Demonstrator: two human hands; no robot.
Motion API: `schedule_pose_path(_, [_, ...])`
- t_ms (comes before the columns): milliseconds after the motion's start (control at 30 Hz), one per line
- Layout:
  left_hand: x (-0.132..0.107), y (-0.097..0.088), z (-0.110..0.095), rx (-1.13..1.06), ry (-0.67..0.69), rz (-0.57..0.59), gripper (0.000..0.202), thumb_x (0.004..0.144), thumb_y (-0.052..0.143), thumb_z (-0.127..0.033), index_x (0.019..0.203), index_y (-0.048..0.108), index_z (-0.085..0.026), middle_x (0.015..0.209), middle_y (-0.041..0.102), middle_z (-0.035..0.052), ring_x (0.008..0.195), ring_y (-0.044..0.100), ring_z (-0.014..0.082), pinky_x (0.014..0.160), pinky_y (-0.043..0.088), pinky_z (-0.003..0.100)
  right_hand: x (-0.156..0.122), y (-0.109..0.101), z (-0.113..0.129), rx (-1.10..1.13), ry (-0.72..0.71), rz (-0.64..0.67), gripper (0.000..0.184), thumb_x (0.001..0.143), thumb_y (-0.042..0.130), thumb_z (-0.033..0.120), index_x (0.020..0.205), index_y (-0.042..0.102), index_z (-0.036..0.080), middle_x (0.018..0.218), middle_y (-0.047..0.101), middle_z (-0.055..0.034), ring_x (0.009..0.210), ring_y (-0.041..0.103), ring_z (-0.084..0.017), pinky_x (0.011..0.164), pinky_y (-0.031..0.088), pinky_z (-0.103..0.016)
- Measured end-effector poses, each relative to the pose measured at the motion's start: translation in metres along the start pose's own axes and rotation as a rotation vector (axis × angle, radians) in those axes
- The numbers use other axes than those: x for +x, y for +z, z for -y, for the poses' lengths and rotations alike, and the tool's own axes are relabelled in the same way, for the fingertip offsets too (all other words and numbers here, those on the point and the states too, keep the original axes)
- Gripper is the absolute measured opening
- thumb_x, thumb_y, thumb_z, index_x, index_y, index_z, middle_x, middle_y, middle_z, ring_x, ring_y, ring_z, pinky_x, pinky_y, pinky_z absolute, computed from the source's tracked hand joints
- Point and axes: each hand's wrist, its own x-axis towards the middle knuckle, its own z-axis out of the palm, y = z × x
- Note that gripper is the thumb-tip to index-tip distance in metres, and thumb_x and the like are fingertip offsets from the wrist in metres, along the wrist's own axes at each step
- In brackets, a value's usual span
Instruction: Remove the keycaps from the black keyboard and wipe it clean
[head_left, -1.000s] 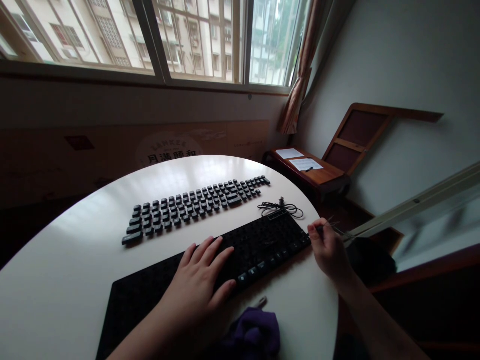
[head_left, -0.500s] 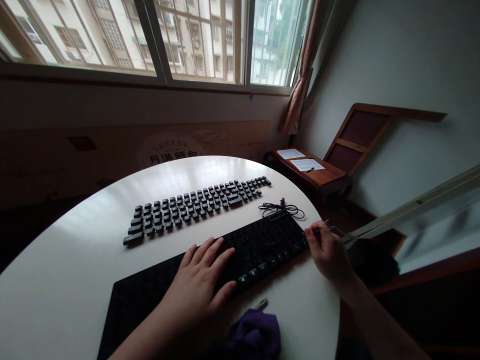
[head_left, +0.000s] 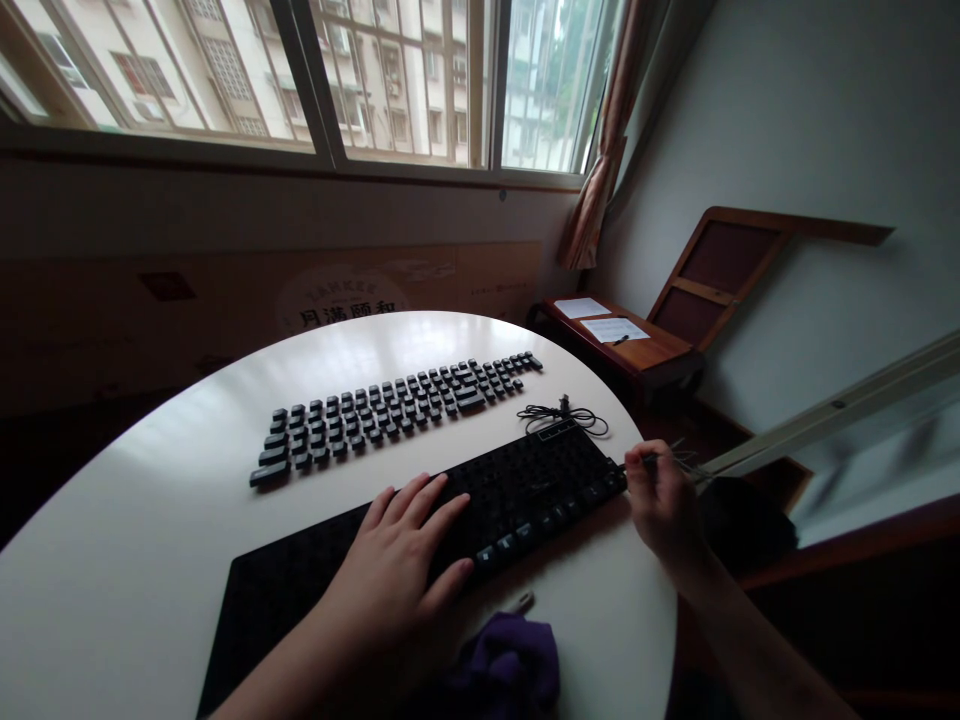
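- Brown panel (head_left: 487, 268) below the window (head_left: 405, 80): large dark characters reading 月满颐和, their lower edges close to the rim of the white table (head_left: 112, 560).
- Same panel, above those characters: faint arched capitals that seem to end in "ANKEE"; the first letter is unclear.
- Same panel, to the right: a small line, too faint to read.
- Dark red patch (head_left: 166, 287) on the panel: any wording illegible.
- Black keyboard (head_left: 277, 600): pale marks on its near-edge keys (head_left: 506, 545), too small to read.
- Printed sheet (head_left: 611, 328): blurred lines.
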Motion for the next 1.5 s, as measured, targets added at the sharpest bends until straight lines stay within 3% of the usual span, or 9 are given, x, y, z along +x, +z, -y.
schedule_pose_path(133, [0.001, -0.002, -0.001, -0.006, -0.009, 0.013, 0.059, 0.089, 0.056, -0.05, 0.144, 0.054, -0.029, 0.157, 0.041, 0.0091, 0.144, 0.035, 0.0386, 0.116, 0.025, 0.064, -0.003, 0.0, -0.004, 0.026, 0.013, -0.003, 0.03, 0.1, 0.048, 0.044, 0.091, 0.055, 0.018, 0.071, 0.06, -0.0024, 0.06, 0.058, -0.015, 0.058, 0.046, -0.025])
schedule_pose_path(433, [0.001, 0.002, 0.001, -0.016, 0.01, -0.037, 0.057, 0.088, 0.059, -0.048, 0.142, 0.056, -0.029, 0.154, 0.045, 0.0101, 0.142, 0.037, 0.0395, 0.116, 0.026, 0.064, -0.002, 0.003, -0.001, 0.327, 0.165, -0.104, 0.027, 0.103, 0.045, 0.043, 0.089, 0.046, 0.02, 0.057, 0.048, 0.0053, 0.049, 0.053, -0.012, 0.054, 0.046, -0.024])
schedule_pose_path(567, [0.001, 0.004, 0.002, -0.018, 0.019, -0.029, 0.057, 0.089, 0.06, -0.047, 0.142, 0.056, -0.029, 0.154, 0.045, 0.0114, 0.142, 0.038, 0.0397, 0.115, 0.027, 0.066, -0.001, 0.001, 0.004, 0.42, 0.077, -0.084, 0.02, 0.1, 0.045, 0.036, 0.088, 0.047, 0.02, 0.062, 0.049, 0.0046, 0.053, 0.054, -0.012, 0.055, 0.047, -0.024])
schedule_pose_path(733, [-0.002, -0.001, -0.002, -0.057, 0.043, -0.112, 0.062, 0.088, 0.063, -0.039, 0.147, 0.049, -0.025, 0.154, 0.045, 0.0133, 0.141, 0.04, 0.0398, 0.113, 0.031, 0.067, -0.006, -0.007, 0.028, 0.447, -0.187, 0.087, 0.006, 0.095, 0.047, 0.021, 0.094, 0.052, 0.02, 0.072, 0.055, 0.0007, 0.063, 0.056, -0.013, 0.061, 0.049, -0.027])
schedule_pose_path(900, [-0.012, -0.013, -0.017, -0.219, 0.177, -0.411, 0.052, 0.089, 0.066, -0.028, 0.138, 0.051, -0.021, 0.136, 0.06, 0.0136, 0.123, 0.058, 0.0306, 0.105, 0.049, 0.051, -0.004, -0.012, 0.082, 0.492, -0.491, 0.361, 0.021, 0.089, 0.049, 0.005, 0.102, 0.054, 0.02, 0.08, 0.055, -0.0008, 0.064, 0.052, -0.011, 0.058, 0.043, -0.023])
schedule_pose_path(1067, [-0.019, -0.022, -0.026, -0.431, 0.262, -0.65, 0.046, 0.092, 0.069, -0.031, 0.132, 0.051, -0.02, 0.108, 0.07, 0.0088, 0.093, 0.069, 0.0212, 0.081, 0.059, 0.033, -0.004, -0.008, 0.124, 0.552, -0.61, 0.458, 0.024, 0.086, 0.049, 0.003, 0.102, 0.053, 0.019, 0.081, 0.056, -0.002, 0.064, 0.052, -0.012, 0.058, 0.041, -0.023])
schedule_pose_path(1267, [-0.02, -0.026, -0.023, -0.514, 0.348, -0.686, 0.009, 0.091, 0.066, -0.017, 0.098, 0.062, -0.019, 0.088, 0.07, 0.004, 0.077, 0.068, 0.0172, 0.067, 0.055, 0.026, -0.012, -0.001, 0.143, 0.568, -0.618, 0.414, 0.022, 0.086, 0.048, 0.004, 0.102, 0.052, 0.019, 0.081, 0.059, -0.0019, 0.065, 0.056, -0.012, 0.06, 0.044, -0.023])
schedule_pose_path(1400, [-0.021, -0.027, -0.02, -0.521, 0.309, -0.712, 0.007, 0.091, 0.065, -0.017, 0.098, 0.064, -0.017, 0.083, 0.069, 0.0038, 0.068, 0.066, 0.015, 0.061, 0.052, 0.024, -0.013, -0.007, 0.143, 0.469, -0.498, 0.356, 0.013, 0.09, 0.046, 0.008, 0.092, 0.051, 0.02, 0.071, 0.054, 0.0017, 0.058, 0.052, -0.011, 0.057, 0.041, -0.023])
schedule_pose_path(1500, [-0.021, -0.027, -0.018, -0.582, 0.223, -0.695, 0.008, 0.09, 0.066, -0.02, 0.098, 0.067, -0.017, 0.079, 0.069, 0.003, 0.064, 0.064, 0.0134, 0.061, 0.052, 0.023, -0.008, -0.016, 0.138, 0.326, -0.425, 0.24, 0.013, 0.093, 0.043, 0.013, 0.086, 0.05, 0.02, 0.069, 0.051, 0.0006, 0.059, 0.049, -0.013, 0.056, 0.04, -0.025])
